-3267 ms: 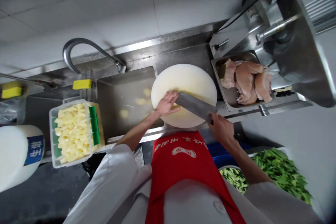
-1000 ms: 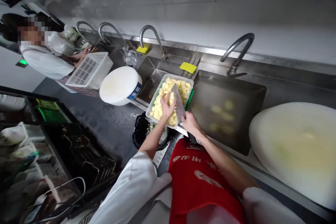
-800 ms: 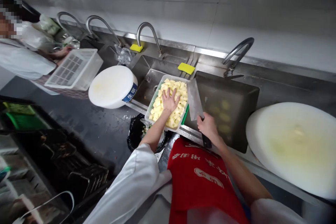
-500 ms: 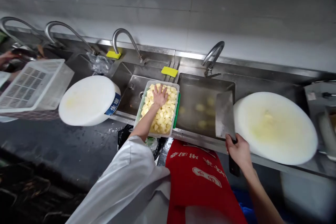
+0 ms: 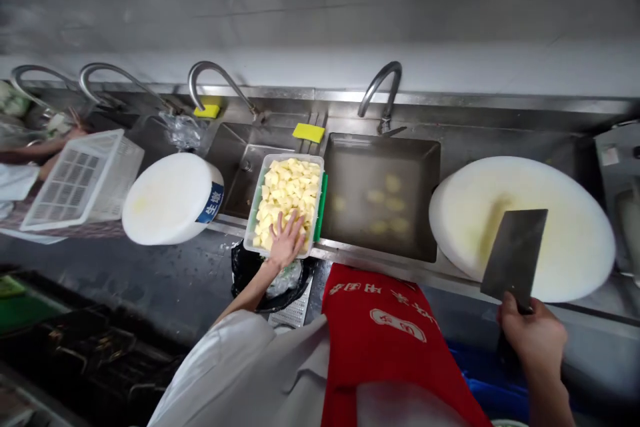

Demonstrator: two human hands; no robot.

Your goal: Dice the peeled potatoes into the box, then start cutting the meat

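My left hand [image 5: 287, 240] lies with spread fingers on the near part of the pale yellow chunks [image 5: 290, 188], which fill a clear plastic container [image 5: 249, 240] at the edge between two sinks. Gripped in my right hand [image 5: 535, 330] is a cleaver [image 5: 515, 253], its broad blade pointing up and away, above the near part of a round white chopping board [image 5: 575, 213]. Several pale yellow lumps [image 5: 393, 203] lie under water in the right sink [image 5: 345, 153].
Another round white board [image 5: 165, 197] and a white basket [image 5: 75, 180] stand at the left, near another person's arms [image 5: 45, 150]. Faucets [image 5: 383, 87] and yellow sponges [image 5: 309, 132] line the back. Below the container hangs a black-lined bin [image 5: 243, 273].
My left hand has slid from the far part of the chunks to the near part. My right hand has carried the cleaver from the right sink's edge rightward to the board.
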